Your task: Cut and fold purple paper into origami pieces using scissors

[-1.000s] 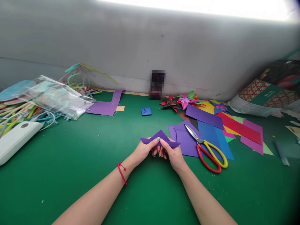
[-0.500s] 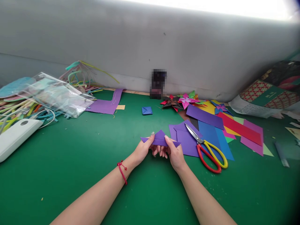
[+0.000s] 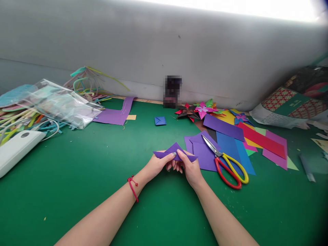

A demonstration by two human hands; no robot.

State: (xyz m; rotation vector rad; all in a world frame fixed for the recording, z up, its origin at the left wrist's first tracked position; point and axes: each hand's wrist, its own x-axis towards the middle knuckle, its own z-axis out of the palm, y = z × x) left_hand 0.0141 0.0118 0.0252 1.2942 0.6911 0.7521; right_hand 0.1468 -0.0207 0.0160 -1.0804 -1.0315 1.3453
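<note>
A folded piece of purple paper (image 3: 175,148), with a peaked middle and pointed ends, is held between both hands above the table. My left hand (image 3: 159,164) grips it from the left, thumb lying along its lower edge. From the right, my right hand (image 3: 190,168) pinches it, and the two thumb tips nearly meet at the middle. The other fingers curl underneath and are partly hidden by the paper. Just right of the hands lie purple sheets (image 3: 191,145) and scissors (image 3: 217,155) with one red and one yellow handle.
Folded paper stars (image 3: 202,110) and coloured sheets (image 3: 275,150) lie at the back right. A small blue folded paper (image 3: 160,121) sits mid-table. To the left are a clear plastic bag (image 3: 64,106), tangled pipe-like strips (image 3: 84,85) and a white device (image 3: 20,150). A patterned box (image 3: 279,99) stands far right.
Both thumbs have slid inward along the lower edge of the purple paper, closer together at its middle. The paper stays in both hands at about the same spot.
</note>
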